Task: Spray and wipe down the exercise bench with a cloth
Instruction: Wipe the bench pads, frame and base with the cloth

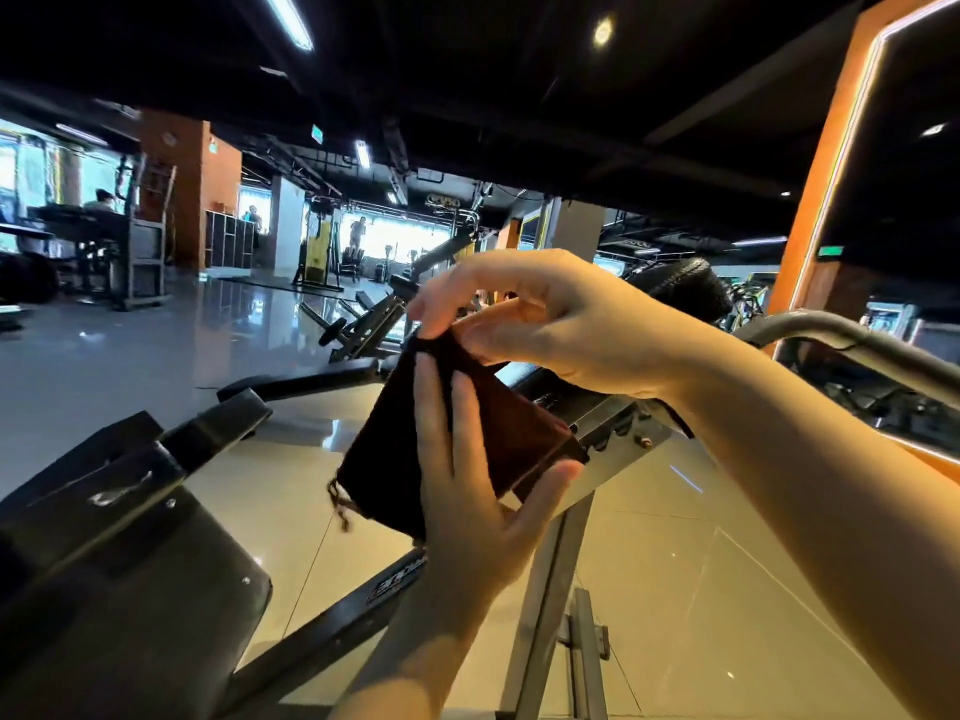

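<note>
Folding the cloth (pixel 457 433) is the step I judge to be in hand: it hangs in the air between both hands, in front of me and above the tiled floor (pixel 701 589), not yet touching any pad. My left hand (pixel 483 501) comes up from below with its fingers laid nearly straight along the near face of the dark fabric and the thumb hooked round its right edge, so the cloth is clamped between thumb and fingers. My right hand (pixel 545 324) reaches in from the right and pinches the top corner between thumb and fingertips. A frayed thread dangles off the lower left corner. The bench (pixel 130 563) sits low on my left, its black pad apart from the cloth, and a grey frame (pixel 550 589) stands just behind and below my hands. I see no spray bottle anywhere, so I cannot tell whether the pad has been sprayed; a faint smear on it may be wet or only glare. Next, as I read it, the fold wants finishing into a flat wad, then one hand must carry it down and left onto the pad, pressing flat and stroking along its length.
</note>
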`<action>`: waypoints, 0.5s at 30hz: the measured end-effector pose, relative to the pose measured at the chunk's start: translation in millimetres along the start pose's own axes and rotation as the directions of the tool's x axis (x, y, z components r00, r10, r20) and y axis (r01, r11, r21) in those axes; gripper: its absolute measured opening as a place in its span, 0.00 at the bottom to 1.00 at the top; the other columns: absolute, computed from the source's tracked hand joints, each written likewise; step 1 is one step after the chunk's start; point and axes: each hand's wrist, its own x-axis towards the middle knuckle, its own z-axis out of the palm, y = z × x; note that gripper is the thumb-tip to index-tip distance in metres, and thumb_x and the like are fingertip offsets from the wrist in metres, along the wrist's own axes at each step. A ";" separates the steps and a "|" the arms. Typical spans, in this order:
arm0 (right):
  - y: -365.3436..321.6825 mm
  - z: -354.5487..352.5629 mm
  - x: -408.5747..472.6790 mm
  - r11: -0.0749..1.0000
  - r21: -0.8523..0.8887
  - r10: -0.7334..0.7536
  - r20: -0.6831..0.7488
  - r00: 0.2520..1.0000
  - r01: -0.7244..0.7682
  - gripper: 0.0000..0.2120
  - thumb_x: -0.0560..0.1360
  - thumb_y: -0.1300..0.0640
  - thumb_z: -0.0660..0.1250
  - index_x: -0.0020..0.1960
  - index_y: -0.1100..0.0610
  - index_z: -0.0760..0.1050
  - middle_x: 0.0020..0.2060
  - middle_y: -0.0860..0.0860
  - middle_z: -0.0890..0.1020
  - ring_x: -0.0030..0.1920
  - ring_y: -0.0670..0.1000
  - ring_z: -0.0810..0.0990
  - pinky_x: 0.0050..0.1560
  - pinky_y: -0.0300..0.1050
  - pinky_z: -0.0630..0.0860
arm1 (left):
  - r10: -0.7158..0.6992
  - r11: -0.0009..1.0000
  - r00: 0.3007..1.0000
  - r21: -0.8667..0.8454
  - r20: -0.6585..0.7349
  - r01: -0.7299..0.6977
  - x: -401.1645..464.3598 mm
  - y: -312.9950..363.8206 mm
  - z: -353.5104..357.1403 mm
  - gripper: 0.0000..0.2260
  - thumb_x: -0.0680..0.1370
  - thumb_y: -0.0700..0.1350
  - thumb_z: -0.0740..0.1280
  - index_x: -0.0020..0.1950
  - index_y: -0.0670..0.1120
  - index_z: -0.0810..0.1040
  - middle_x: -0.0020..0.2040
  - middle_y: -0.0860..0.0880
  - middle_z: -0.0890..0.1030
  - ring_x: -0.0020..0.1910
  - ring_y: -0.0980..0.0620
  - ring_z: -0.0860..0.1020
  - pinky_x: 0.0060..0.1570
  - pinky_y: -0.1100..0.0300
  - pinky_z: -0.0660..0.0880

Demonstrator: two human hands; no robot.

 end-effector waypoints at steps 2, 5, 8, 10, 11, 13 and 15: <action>-0.1 -3.7 -3.3 0.996 0.085 -0.015 0.029 0.999 0.013 0.18 0.79 0.72 0.59 0.62 0.54 0.73 0.66 0.45 0.73 0.65 0.44 0.75 0.60 0.37 0.75 | -0.043 0.994 0.998 -0.099 -0.052 0.038 7.6 0.7 11.1 0.42 0.74 0.61 0.68 0.79 0.57 0.46 0.79 0.48 0.49 0.76 0.38 0.58 0.69 0.44 0.68; 6.1 -18.4 -15.6 0.990 0.139 0.017 -0.051 0.999 -0.010 0.18 0.80 0.66 0.61 0.65 0.49 0.70 0.66 0.39 0.70 0.62 0.44 0.78 0.57 0.39 0.77 | -0.189 0.961 0.967 -0.236 -0.171 0.146 17.6 1.3 36.4 0.33 0.78 0.55 0.66 0.74 0.39 0.58 0.67 0.26 0.65 0.69 0.31 0.67 0.70 0.42 0.66; 27.6 -36.6 -44.7 0.995 -0.034 0.079 -0.313 0.946 -0.094 0.15 0.77 0.54 0.63 0.63 0.46 0.71 0.63 0.38 0.75 0.58 0.40 0.79 0.58 0.37 0.76 | -0.393 0.891 0.887 -0.339 -0.243 0.302 26.2 4.4 61.0 0.17 0.83 0.53 0.59 0.58 0.39 0.71 0.54 0.37 0.76 0.55 0.46 0.75 0.55 0.64 0.76; 47.1 -42.6 -70.8 0.979 -0.092 0.118 -0.477 0.871 -0.183 0.12 0.77 0.56 0.63 0.59 0.44 0.73 0.58 0.38 0.78 0.57 0.38 0.79 0.56 0.33 0.76 | -0.464 0.874 0.859 -0.270 -0.218 0.404 24.5 3.8 73.8 0.16 0.81 0.57 0.56 0.51 0.45 0.73 0.50 0.54 0.79 0.52 0.60 0.76 0.51 0.71 0.73; 57.6 -43.0 -83.6 0.963 -0.136 0.122 -0.555 0.823 -0.234 0.11 0.79 0.57 0.63 0.58 0.44 0.73 0.56 0.38 0.78 0.57 0.38 0.78 0.55 0.33 0.76 | -0.510 0.835 0.846 -0.326 -0.157 0.443 33.9 10.1 77.1 0.26 0.78 0.64 0.56 0.54 0.42 0.75 0.51 0.52 0.80 0.55 0.61 0.76 0.58 0.66 0.72; 77.8 -39.0 -105.6 0.911 -0.234 0.079 -0.710 0.700 -0.340 0.08 0.81 0.54 0.61 0.59 0.46 0.73 0.53 0.39 0.78 0.56 0.36 0.76 0.52 0.31 0.74 | -0.446 0.846 0.895 -0.325 0.004 0.423 46.4 8.1 89.2 0.42 0.76 0.70 0.54 0.63 0.31 0.70 0.60 0.34 0.75 0.65 0.42 0.73 0.68 0.45 0.67; 96.9 -28.4 -121.3 0.868 -0.282 0.013 -0.810 0.587 -0.409 0.13 0.81 0.47 0.58 0.61 0.49 0.74 0.53 0.39 0.77 0.55 0.34 0.75 0.51 0.30 0.71 | -0.181 0.973 0.973 -0.118 0.142 0.198 63.4 1.7 108.6 0.34 0.82 0.61 0.52 0.74 0.33 0.61 0.73 0.35 0.63 0.75 0.39 0.60 0.75 0.42 0.54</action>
